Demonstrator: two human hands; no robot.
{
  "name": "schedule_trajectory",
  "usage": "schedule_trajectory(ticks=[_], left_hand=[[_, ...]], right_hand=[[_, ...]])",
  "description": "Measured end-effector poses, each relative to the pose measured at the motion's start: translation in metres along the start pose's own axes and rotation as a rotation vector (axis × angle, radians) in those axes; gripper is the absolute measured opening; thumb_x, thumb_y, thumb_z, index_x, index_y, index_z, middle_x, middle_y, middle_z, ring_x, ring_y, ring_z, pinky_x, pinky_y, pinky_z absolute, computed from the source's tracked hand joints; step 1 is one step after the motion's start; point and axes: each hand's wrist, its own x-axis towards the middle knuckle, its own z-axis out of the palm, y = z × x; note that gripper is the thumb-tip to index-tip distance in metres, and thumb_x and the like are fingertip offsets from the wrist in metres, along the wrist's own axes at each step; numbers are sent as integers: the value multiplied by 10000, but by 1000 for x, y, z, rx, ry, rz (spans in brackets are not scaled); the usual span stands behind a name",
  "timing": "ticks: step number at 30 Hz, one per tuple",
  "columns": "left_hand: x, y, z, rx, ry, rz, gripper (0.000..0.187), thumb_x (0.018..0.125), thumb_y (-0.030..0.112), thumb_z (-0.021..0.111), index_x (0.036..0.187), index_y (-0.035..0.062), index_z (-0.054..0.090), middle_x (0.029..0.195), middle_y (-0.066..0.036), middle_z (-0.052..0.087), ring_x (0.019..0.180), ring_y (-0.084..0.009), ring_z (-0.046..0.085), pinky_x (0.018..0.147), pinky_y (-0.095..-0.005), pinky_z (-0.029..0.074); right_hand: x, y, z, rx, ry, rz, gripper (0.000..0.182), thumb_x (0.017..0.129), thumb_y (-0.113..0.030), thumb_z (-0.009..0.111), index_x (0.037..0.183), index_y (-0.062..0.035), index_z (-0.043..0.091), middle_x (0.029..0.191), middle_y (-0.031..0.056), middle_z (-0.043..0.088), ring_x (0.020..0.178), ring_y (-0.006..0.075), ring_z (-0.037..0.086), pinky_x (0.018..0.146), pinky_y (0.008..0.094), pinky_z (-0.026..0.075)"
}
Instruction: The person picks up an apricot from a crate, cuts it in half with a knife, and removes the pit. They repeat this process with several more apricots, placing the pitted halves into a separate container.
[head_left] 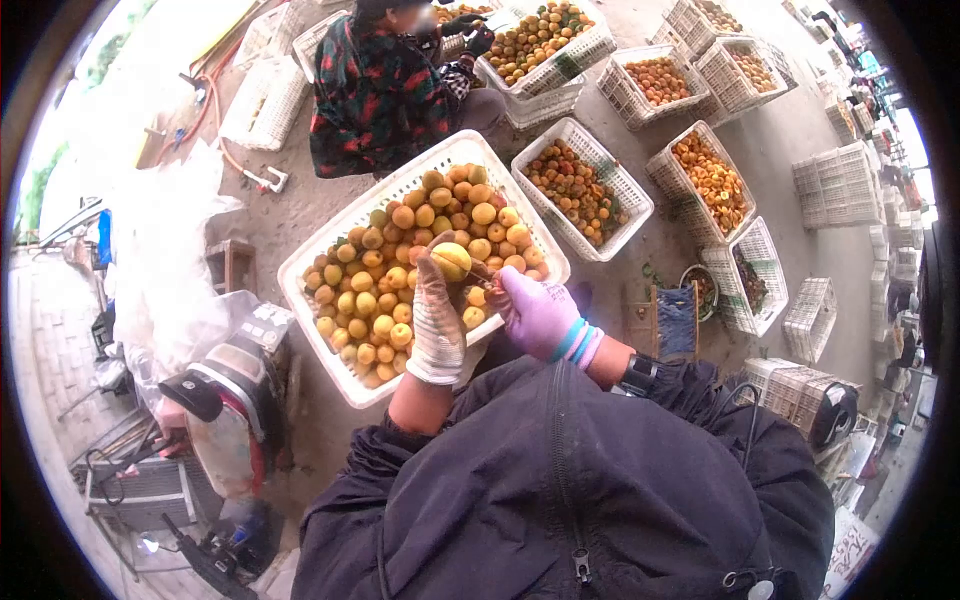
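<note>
A yellow apricot [451, 262] sits in my left hand [437, 325], which wears a white knit glove with a brown-stained palm and is closed around the fruit. Close beside it on the right is my right hand [540, 312], in a purple glove with its fingers pinched together. A small, thin, dark piece shows at those fingertips; what it is I cannot make out. Both hands are over the near side of a white plastic crate [296, 285] filled with whole yellow-orange apricots [365, 300].
Ahead, a person in a patterned jacket [375, 95] sits by another fruit-filled crate [565, 75]. To the right stand a crate of mixed fruit [633, 212], one of cut orange fruit [712, 185] and a small chair [677, 318]. A scooter [225, 410] is at left.
</note>
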Motion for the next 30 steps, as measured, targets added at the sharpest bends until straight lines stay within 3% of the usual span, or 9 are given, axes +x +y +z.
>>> schedule_trajectory(ticks=[3,4,8,12,14,17,25,28,30], left_hand=[[5,-11,-7,186,40,61,724,868,646,495,1330,94,415,1075,-86,609,1036,-177,578,936,-320,438],[9,-9,-12,320,-7,143,656,918,509,549,1378,79,367,1153,-60,538,1055,-134,514,937,-276,432],[4,-14,-11,358,77,345,625,884,325,678,1369,76,371,1190,-49,509,1062,-139,509,944,-292,436],[-1,-15,-10,413,64,337,555,917,364,622,1332,73,397,1154,-59,532,1037,-152,544,924,-294,457],[-9,-9,3,145,32,176,499,950,405,549,1301,77,414,1104,-74,553,1001,-167,582,896,-293,481],[-12,-6,7,98,83,133,481,968,436,494,1286,82,426,1059,-84,571,973,-176,603,874,-291,494],[-4,-18,6,232,78,262,485,935,448,550,1222,67,468,1028,-73,600,914,-161,623,812,-305,523],[5,-21,0,-210,177,64,473,881,514,596,1068,82,548,895,-71,642,867,-226,664,811,-352,534],[8,-18,-8,-245,214,112,561,838,606,583,1044,84,566,889,-63,650,895,-242,652,858,-392,530]], right_hand=[[-2,3,-2,-75,-41,77,120,881,-155,522,943,-58,488,761,219,605,738,426,616,610,498,483],[-2,-3,-5,-72,-38,85,113,896,-158,511,941,-57,492,755,220,607,730,423,616,607,496,483],[1,-5,-7,-80,-22,70,115,909,-165,502,944,-56,493,753,222,608,721,416,619,607,494,484],[3,-9,-6,-76,-27,11,109,890,-138,510,949,-49,492,757,216,610,718,408,625,607,485,489],[2,-10,-1,-49,-11,-26,107,881,-125,513,949,-45,492,760,214,612,716,406,626,605,481,491],[5,-10,1,-110,-25,-1,115,856,-96,520,952,-43,488,765,206,615,715,397,631,604,471,500],[2,-8,1,-110,-27,27,113,838,-82,521,939,-44,485,755,204,609,717,397,632,604,474,503],[1,2,6,-138,-16,-13,102,879,-135,525,917,-48,487,748,204,601,718,405,626,596,471,497],[-9,8,4,-126,-30,-36,164,917,-215,531,910,-57,492,747,199,595,730,404,621,595,469,486]])
